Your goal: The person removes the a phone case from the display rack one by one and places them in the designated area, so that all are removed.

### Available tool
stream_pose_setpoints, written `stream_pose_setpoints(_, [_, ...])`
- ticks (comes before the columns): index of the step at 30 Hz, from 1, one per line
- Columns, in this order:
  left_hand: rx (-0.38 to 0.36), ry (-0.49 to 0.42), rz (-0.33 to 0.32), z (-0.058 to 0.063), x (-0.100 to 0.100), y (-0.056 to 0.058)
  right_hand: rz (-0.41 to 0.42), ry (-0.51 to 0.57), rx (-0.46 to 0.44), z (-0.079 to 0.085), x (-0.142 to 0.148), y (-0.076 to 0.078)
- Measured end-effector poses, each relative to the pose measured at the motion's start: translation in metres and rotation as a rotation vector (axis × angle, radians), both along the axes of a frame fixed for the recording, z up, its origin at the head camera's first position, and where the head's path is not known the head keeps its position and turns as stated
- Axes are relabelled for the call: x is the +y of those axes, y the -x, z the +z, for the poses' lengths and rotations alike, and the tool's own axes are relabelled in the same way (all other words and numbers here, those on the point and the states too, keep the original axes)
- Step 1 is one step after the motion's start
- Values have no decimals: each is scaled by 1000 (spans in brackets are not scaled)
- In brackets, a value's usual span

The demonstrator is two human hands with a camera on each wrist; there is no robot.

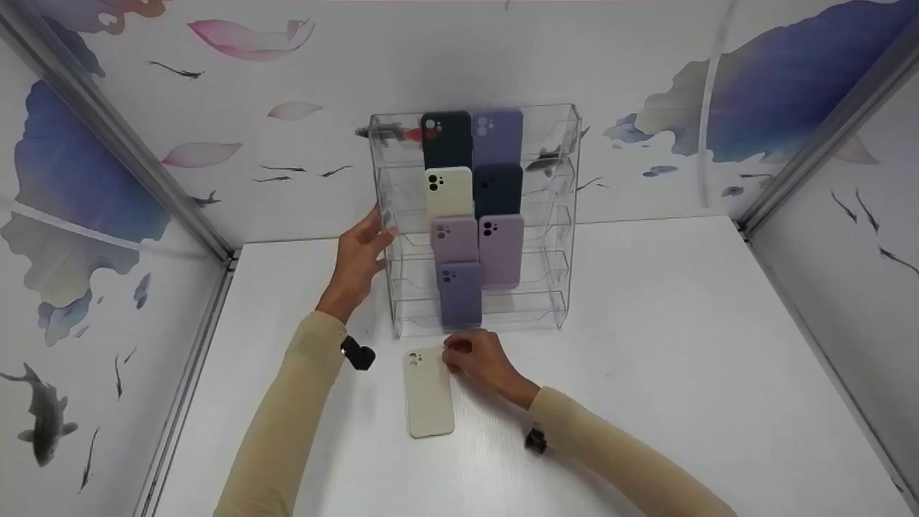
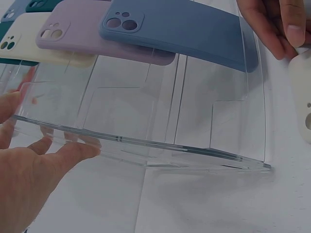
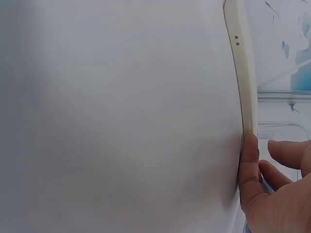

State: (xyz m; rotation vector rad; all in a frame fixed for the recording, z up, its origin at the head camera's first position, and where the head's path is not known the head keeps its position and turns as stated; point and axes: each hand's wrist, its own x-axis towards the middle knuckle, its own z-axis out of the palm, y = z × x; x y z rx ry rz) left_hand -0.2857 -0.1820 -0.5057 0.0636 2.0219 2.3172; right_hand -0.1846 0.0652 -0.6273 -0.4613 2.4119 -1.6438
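Observation:
A clear acrylic tiered rack (image 1: 563, 316) stands on the table with several phone cases in its middle columns. My left hand (image 1: 359, 255) grips the rack's left side wall, with the thumb round its front edge. Flat on the table before the rack lies a cream phone case (image 1: 429, 395). My right hand (image 1: 482, 362) is at that case's upper right corner; in the right wrist view a fingertip touches the case's edge while the thumb stands apart. Lowest in the rack is a blue-violet case (image 1: 461, 294), just beyond the right hand.
Above it are a pink case (image 1: 455, 239), a lilac case (image 1: 501, 251), a cream case (image 1: 449, 192), a navy case (image 1: 498, 189), a dark green case (image 1: 446, 140) and a lavender case (image 1: 499, 136). Painted panels with metal-framed corners enclose the white table (image 1: 668, 359).

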Motion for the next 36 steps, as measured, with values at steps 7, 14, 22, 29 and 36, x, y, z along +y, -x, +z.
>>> stream_pose_setpoints(7, [16,-12,-16,1,2,2,38,24,85,11,16,-3])
stream_pose_setpoints(14, [14,-15,-18,3,3,1,38,8,146,32,35,-5])
stream_pose_setpoints(22, [-7,28,-13,1,4,2,64,-15,204,52,56,-6])
stream_pose_setpoints(29, [-6,5,-5,0,5,1,67,-11,266,66,74,-2])
stream_pose_setpoints(36, [-4,25,-6,0,0,1,56,-35,309,77,81,4])
